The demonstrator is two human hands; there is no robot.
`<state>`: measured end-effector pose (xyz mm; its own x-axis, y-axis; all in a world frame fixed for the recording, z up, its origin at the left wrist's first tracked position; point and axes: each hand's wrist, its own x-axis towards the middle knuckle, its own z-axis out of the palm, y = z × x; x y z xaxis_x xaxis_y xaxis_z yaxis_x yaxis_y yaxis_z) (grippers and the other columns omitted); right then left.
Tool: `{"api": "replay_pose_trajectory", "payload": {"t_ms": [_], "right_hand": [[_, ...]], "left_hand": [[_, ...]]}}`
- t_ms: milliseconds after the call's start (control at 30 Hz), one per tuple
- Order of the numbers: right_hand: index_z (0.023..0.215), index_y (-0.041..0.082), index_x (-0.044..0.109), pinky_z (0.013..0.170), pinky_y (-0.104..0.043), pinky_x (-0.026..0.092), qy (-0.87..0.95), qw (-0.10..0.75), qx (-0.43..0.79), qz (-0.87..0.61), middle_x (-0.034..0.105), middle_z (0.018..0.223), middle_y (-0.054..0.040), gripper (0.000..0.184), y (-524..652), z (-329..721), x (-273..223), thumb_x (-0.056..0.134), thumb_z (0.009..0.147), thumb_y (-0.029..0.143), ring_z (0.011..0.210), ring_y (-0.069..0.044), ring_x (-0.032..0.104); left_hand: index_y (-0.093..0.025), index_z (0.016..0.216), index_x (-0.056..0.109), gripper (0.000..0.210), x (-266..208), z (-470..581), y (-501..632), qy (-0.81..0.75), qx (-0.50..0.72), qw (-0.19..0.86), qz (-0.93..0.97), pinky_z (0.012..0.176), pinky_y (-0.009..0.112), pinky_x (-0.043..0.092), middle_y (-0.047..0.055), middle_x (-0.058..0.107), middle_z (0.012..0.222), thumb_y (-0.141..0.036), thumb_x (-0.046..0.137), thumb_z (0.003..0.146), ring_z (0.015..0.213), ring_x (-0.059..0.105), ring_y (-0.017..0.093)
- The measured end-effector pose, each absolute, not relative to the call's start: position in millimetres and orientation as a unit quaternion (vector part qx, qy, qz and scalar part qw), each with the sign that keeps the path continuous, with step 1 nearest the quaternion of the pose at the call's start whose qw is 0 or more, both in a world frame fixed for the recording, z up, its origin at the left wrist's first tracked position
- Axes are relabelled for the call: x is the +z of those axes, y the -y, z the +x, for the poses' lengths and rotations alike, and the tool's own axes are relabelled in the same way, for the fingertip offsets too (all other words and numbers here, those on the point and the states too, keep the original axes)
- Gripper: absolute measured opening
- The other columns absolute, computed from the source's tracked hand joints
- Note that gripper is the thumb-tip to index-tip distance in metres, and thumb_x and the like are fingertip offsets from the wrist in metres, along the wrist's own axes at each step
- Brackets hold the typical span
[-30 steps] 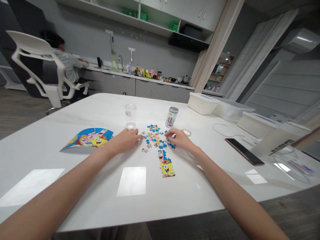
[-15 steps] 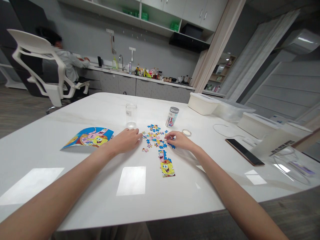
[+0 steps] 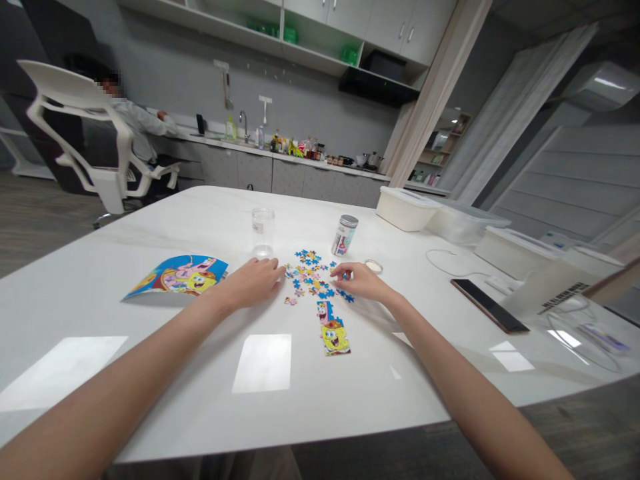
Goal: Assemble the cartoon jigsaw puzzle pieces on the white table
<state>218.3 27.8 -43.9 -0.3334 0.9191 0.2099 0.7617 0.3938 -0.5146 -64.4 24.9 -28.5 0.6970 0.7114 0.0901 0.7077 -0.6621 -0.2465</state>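
Observation:
A loose pile of jigsaw puzzle pieces [image 3: 313,272], blue, yellow and pink, lies on the white table [image 3: 190,393]. At its left edge my left hand [image 3: 255,281] rests palm down, fingers loosely bent and holding nothing visible. My right hand [image 3: 361,280] is at the right side of the pile, thumb and fingers pinched, with a bit of blue puzzle piece [image 3: 347,275] showing between them. Nearer me lies a joined strip of puzzle [image 3: 334,333] with a yellow cartoon face and a pink one. A curled picture sheet [image 3: 183,273] with similar figures is left of my left hand.
Behind the pile stand a clear jar [image 3: 263,233] and a printed can [image 3: 345,235] with a grey lid. A round lid [image 3: 373,267] lies by my right hand. Rightward are a dark phone-like slab [image 3: 487,305], cables and storage boxes [image 3: 407,208]. A person [image 3: 143,127] sits at the far left.
My right hand barely shifts, and the blue piece between its fingers now shows more clearly. My left hand stays put. The seated person's arm has drawn back a little.

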Motion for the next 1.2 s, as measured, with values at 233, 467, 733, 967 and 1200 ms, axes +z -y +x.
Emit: {"api": "replay_pose_trajectory", "payload": {"t_ms": [233,467,733,967,1200], "right_hand": [[0.080,0.017,0.073,0.066,-0.023,0.046,0.803,0.249,0.203,-0.502,0.069,0.077,-0.0017,0.013,-27.4,216.8,-43.8,0.065,0.072,0.012,0.069,-0.012,0.060],[0.079,0.017,0.076,0.065,-0.023,0.047,0.812,0.231,0.223,-0.488,0.068,0.077,-0.0027,0.011,-26.6,217.9,-41.8,0.068,0.073,0.021,0.069,-0.013,0.060],[0.076,0.019,0.078,0.066,-0.023,0.046,0.823,0.227,0.201,-0.480,0.069,0.083,-0.0041,0.015,-24.3,217.3,-38.4,0.066,0.079,0.028,0.074,-0.014,0.062],[0.083,0.018,0.076,0.068,-0.023,0.047,0.822,0.220,0.204,-0.484,0.070,0.081,-0.0032,0.013,-24.9,217.1,-38.8,0.065,0.077,0.021,0.074,-0.014,0.063],[0.085,0.017,0.074,0.072,-0.026,0.047,0.824,0.216,0.147,-0.503,0.069,0.084,-0.0044,0.013,-25.1,219.3,-39.9,0.062,0.079,0.017,0.076,-0.015,0.062]], "left_hand": [[-0.014,0.109,0.059,0.026,-29.6,-64.2,-24.9,0.386,-0.007,0.127,-0.914,0.076,0.036,0.044,0.013,0.062,0.102,-0.021,0.039,0.094,0.089,0.062,0.023],[-0.013,0.109,0.059,0.029,-28.1,-63.5,-24.1,0.388,0.006,0.131,-0.912,0.077,0.036,0.044,0.014,0.062,0.104,-0.021,0.036,0.095,0.090,0.061,0.024],[-0.015,0.107,0.059,0.026,-28.7,-63.5,-23.9,0.391,0.000,0.133,-0.911,0.077,0.033,0.044,0.013,0.063,0.101,-0.021,0.038,0.093,0.088,0.061,0.021],[-0.014,0.108,0.059,0.027,-28.4,-63.6,-23.2,0.387,0.000,0.137,-0.912,0.076,0.035,0.044,0.014,0.063,0.102,-0.021,0.037,0.094,0.089,0.061,0.023],[-0.013,0.110,0.059,0.029,-26.0,-62.9,-22.4,0.389,0.015,0.130,-0.912,0.077,0.037,0.044,0.015,0.062,0.104,-0.021,0.035,0.095,0.091,0.061,0.025]]}}
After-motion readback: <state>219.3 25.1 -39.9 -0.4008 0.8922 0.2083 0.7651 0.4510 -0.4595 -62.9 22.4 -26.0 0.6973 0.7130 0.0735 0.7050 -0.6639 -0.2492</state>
